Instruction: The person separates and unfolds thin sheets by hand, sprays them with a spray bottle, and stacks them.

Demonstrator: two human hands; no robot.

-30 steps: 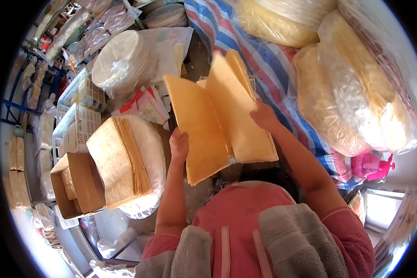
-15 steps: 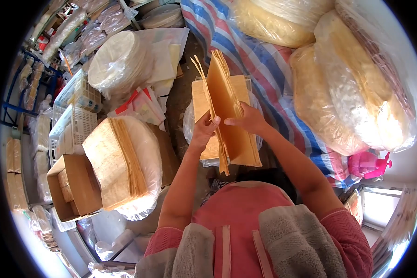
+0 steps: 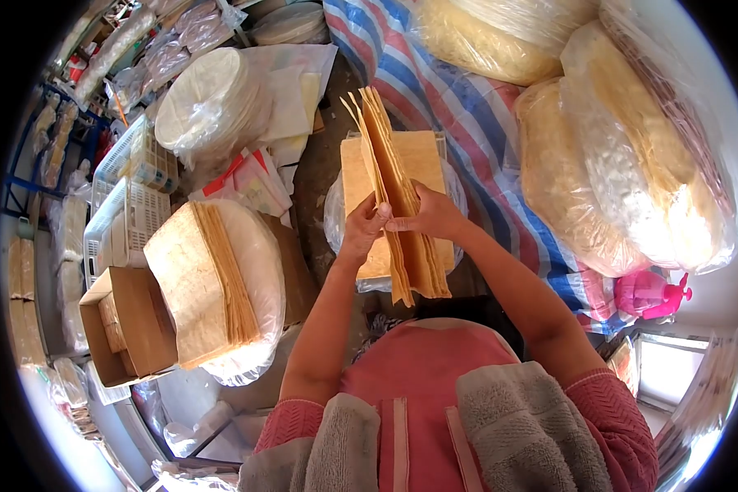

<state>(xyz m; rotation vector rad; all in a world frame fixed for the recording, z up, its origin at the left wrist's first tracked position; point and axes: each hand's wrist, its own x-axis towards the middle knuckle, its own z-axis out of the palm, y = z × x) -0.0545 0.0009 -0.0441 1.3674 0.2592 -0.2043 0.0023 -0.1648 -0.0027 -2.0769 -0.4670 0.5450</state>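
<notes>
Several thin tan sheets [image 3: 397,164] stand on edge between my hands, split into two bundles with a narrow gap. My left hand [image 3: 364,226] grips the left bundle, thumb on its inner side. Wrapped round the outer side of the right bundle is my right hand [image 3: 431,213], with its thumb reaching across to the left thumb. Below them a flat stack of similar tan sheets [image 3: 425,149] lies on a plastic-wrapped support [image 3: 333,209]. What exactly the sheets are made of I cannot tell.
At left, another sheet stack [image 3: 193,283] rests on a wrapped round pile [image 3: 258,287], beside a cardboard box [image 3: 143,324] and white baskets [image 3: 111,225]. Large bagged bundles [image 3: 582,180] lie on a striped tarp [image 3: 484,156] at right, near a pink spray bottle [image 3: 644,293].
The right bundle has swung left towards the left one, narrowing the gap between them. My right hand has moved slightly left with it; my left hand has stayed nearly in place.
</notes>
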